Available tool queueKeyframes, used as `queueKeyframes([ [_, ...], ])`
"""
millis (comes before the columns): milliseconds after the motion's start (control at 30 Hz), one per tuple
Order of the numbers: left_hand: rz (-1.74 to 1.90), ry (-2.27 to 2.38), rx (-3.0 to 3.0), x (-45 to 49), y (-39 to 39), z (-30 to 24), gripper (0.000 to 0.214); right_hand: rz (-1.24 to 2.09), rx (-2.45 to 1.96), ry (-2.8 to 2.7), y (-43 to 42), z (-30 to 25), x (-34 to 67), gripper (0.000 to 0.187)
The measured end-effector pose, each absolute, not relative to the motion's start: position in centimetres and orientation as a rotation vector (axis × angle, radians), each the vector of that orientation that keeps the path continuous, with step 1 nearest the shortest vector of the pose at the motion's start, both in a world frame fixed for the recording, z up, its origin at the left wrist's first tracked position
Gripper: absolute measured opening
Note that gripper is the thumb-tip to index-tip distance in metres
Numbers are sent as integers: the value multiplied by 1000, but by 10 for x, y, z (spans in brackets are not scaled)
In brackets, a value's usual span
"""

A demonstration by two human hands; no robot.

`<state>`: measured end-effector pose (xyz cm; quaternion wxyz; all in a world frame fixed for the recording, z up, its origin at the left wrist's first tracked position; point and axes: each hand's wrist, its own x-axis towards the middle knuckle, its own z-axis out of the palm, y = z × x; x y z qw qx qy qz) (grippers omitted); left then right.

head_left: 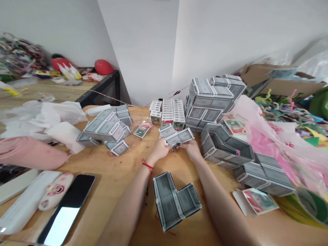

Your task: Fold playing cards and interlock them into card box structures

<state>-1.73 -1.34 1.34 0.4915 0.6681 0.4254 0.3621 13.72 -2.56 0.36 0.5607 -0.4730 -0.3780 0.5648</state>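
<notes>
Both my hands meet over the middle of the wooden table [112, 177]. My left hand [160, 149] and my right hand [191, 147] are closed on a small fan of grey-backed playing cards [176, 136], held between them just above the tabletop. A red string circles my left wrist. Between my forearms lies an L-shaped block of folded cards [174, 201]. Behind the held cards stand white card boxes [169, 111] in a row.
Card-built blocks lie at the left [107, 128], back right [212, 99] and right [246, 160]. A phone [68, 208] and white cases sit front left. A pink plastic bag [269, 143], a loose card box [257, 201] and cardboard boxes fill the right side.
</notes>
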Motion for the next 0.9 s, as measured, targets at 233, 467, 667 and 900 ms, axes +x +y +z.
queueKeyframes([
  [233,839,989,1620,-19,-15,21,23,1424,-1084,-897,-26,4,142,28],
  [467,820,978,1578,-22,-14,21,27,1483,-1107,-857,-27,8,144,28],
  [667,819,1017,1503,-23,-12,13,26,1511,-1108,-834,-27,7,145,26],
  [900,1088,982,1361,-23,-7,4,29,1379,-1100,-916,-32,8,140,35],
])
